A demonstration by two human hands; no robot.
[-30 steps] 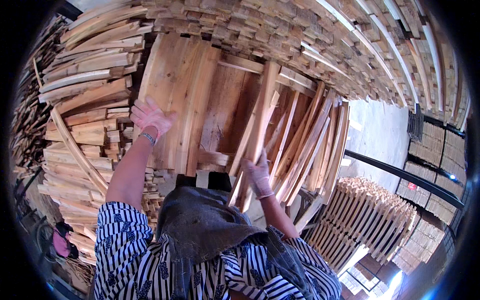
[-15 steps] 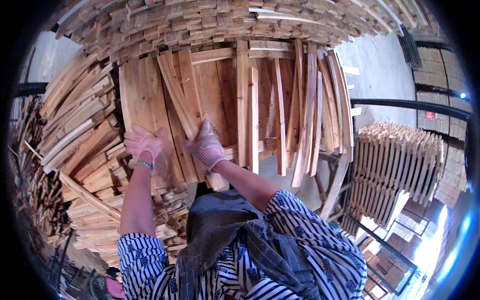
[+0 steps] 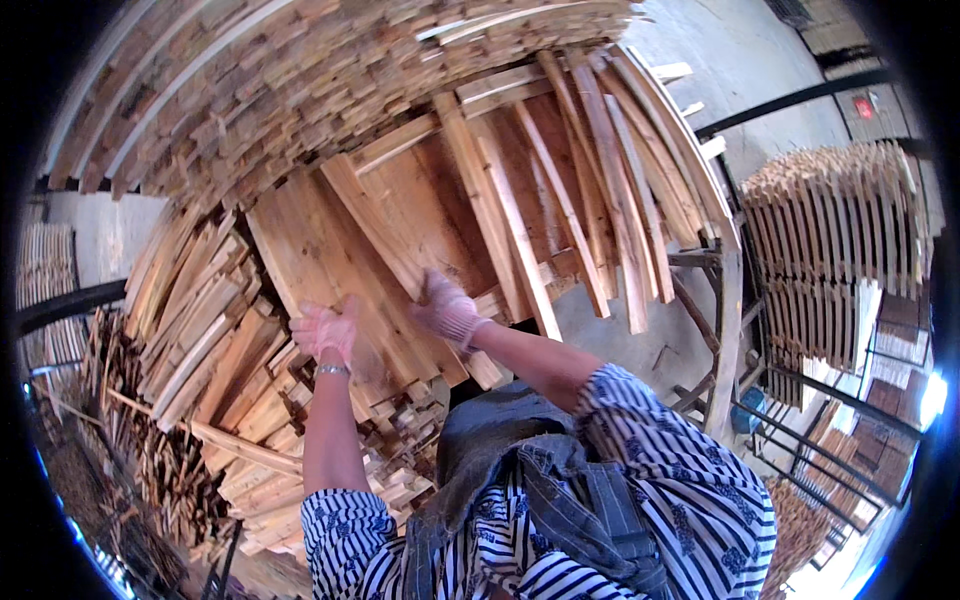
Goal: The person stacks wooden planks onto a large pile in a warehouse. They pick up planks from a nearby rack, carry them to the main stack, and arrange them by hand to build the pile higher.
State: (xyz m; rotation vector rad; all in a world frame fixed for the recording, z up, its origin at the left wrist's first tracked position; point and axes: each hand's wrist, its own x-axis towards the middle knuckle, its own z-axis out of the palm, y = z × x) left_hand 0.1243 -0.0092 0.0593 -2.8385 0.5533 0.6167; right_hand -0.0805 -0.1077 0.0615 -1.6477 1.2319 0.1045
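Observation:
My left hand point(image 3: 326, 331), in a pinkish work glove, lies with fingers spread on the near left end of the wide wooden boards point(image 3: 310, 235). My right hand point(image 3: 450, 312), gloved the same way, is closed around a long wooden strip point(image 3: 375, 220), with the thumb along its right side. The strip slants from the far edge toward me over the boards, and its near end point(image 3: 484, 371) shows below the right hand. The undersides of both hands' fingers are partly hidden.
Several loose strips point(image 3: 508, 235) lie across the frame to the right. A tall wood stack point(image 3: 300, 90) stands at the far side. Piled offcuts point(image 3: 215, 320) crowd the left. Stacked slats point(image 3: 835, 225) and a black metal rail point(image 3: 800, 100) are at the right.
The view has turned, so the scene appears tilted. Two strips that formed a narrow V near my right hand now appear as one slanting strip. Both hands remain at the boards' near end.

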